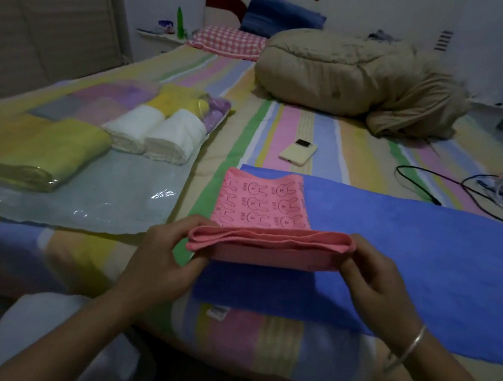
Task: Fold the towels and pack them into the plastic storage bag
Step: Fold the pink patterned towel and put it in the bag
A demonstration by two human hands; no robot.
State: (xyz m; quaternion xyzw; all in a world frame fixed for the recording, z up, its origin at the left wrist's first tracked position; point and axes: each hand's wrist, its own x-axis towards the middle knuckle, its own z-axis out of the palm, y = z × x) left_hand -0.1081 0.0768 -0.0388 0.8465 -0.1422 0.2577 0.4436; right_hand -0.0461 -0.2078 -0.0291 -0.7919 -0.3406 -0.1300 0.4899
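Observation:
A pink towel (262,206) printed with rabbits lies on a spread blue towel (410,257) at the bed's near edge. Its near end is folded over into a thick layered roll. My left hand (166,252) pinches the roll's left end and my right hand (376,275) pinches its right end. To the left lies a clear plastic storage bag (90,202) holding a folded yellow towel (43,149). Two rolled white towels (155,134) lie beyond it, with yellow and purple ones behind them in another clear bag.
A cream phone (298,151) lies on the striped bedsheet (283,124) beyond the pink towel. Black cables and a charger (496,195) sit at the right. A bunched tan duvet (352,79) and pillows fill the far end of the bed.

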